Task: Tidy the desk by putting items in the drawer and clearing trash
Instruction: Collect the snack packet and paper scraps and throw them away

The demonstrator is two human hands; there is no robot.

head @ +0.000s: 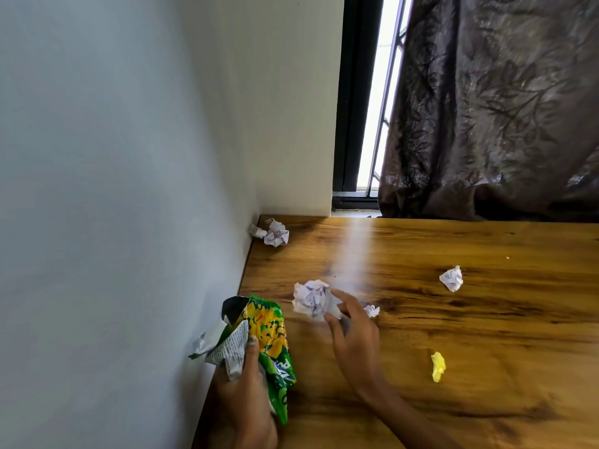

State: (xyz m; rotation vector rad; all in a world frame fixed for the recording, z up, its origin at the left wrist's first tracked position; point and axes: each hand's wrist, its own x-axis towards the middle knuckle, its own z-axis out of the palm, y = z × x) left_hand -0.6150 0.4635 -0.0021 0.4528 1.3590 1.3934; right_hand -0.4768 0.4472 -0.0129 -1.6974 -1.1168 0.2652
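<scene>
While the left hand [241,387] grips a green and yellow snack wrapper [270,345] together with a crumpled printed paper [230,350] at the near left edge of the tabletop [486,335], the right hand [351,332] reaches toward the middle, its thumb and fingers curled round a large white paper ball [309,299]. The two hands are apart, each closed on its own trash.

Counting the crumpled white paper on the wood: one large ball in the right hand, one small scrap [372,310] just right of that hand's fingers, one ball [451,279] farther right and well apart, and one cluster of crumpled paper [274,233] in the far left corner against the wall [113,189]; whether that cluster is one piece or two I cannot tell. One small yellow crumpled scrap [438,367] lies near and to the right of the right hand's wrist.

Beyond the far edge hang one dark patterned curtain [492,108] and, left of it, a strip of bright window [379,108].
</scene>
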